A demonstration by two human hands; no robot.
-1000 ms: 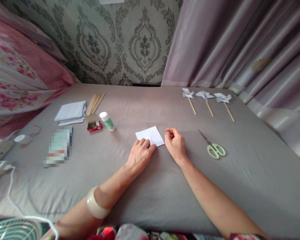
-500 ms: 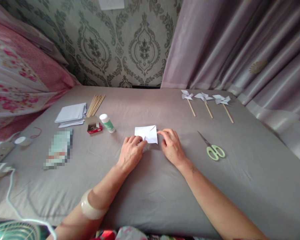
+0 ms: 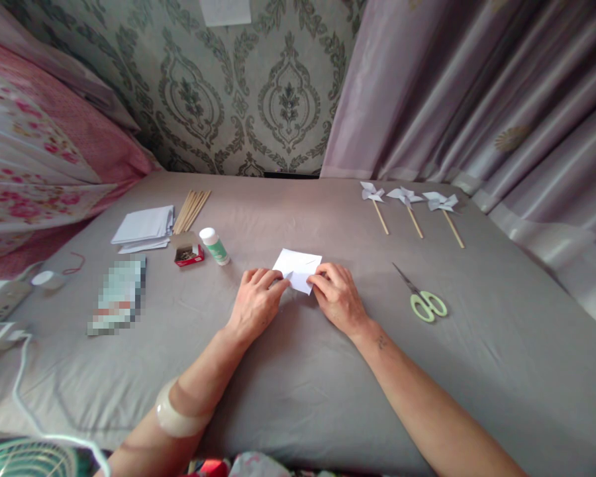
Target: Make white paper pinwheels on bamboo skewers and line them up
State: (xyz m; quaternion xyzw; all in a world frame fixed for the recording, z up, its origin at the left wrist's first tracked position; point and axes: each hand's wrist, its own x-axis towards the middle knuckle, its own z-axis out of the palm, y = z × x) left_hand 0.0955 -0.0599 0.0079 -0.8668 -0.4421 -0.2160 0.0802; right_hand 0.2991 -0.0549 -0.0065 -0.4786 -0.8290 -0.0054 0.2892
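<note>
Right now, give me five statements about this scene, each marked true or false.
1. The left hand and right hand both touch the white paper. True.
2. The right hand holds the scissors. False: the scissors lie apart from it.
3. Three pinwheels lie on the grey sheet. True.
4. The wooden sticks are beside the scissors. False: the wooden sticks are beside the paper stack.
5. The white-capped bottle is beside the red box. True.

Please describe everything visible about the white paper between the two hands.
Thin, plain, squarish, the white paper is over gray cloth. A short diagonal line shows near its far right corner; its near left corner is hidden. The left hand touches that side; the right hand appears to pinch the right.
</note>
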